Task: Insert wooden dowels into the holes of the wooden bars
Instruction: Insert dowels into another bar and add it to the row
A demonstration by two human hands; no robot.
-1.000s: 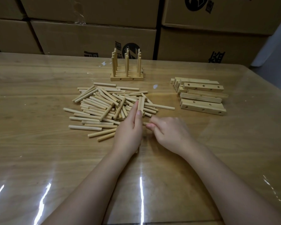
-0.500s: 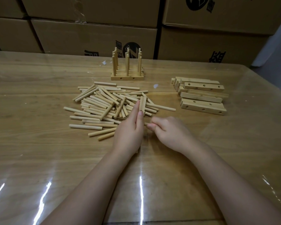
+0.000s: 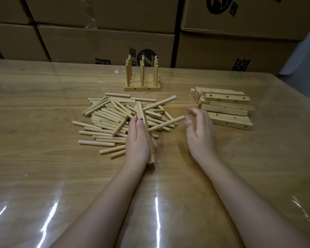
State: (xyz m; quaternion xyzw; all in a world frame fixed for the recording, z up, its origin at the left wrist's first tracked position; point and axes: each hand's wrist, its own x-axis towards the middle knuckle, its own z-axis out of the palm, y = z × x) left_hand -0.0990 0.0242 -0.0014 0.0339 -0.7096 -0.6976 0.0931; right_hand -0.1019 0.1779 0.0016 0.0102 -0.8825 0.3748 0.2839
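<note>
The left hand has its fingers and thumb wrapped around a wooden bar, held at mid-frame. Two inserted dowels stick out of the bar to the right. The right hand is released, its fingers loosely spread, just beside the lower dowel's tip. On the counter, a pile of loose dowels lies at centre left. The spare bars are at right, and a finished rack stands at upper centre.

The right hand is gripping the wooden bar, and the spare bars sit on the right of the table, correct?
No. The head view shows the left hand gripping the wooden bar; the right hand is open. The spare bars do sit on the right of the table.
</note>
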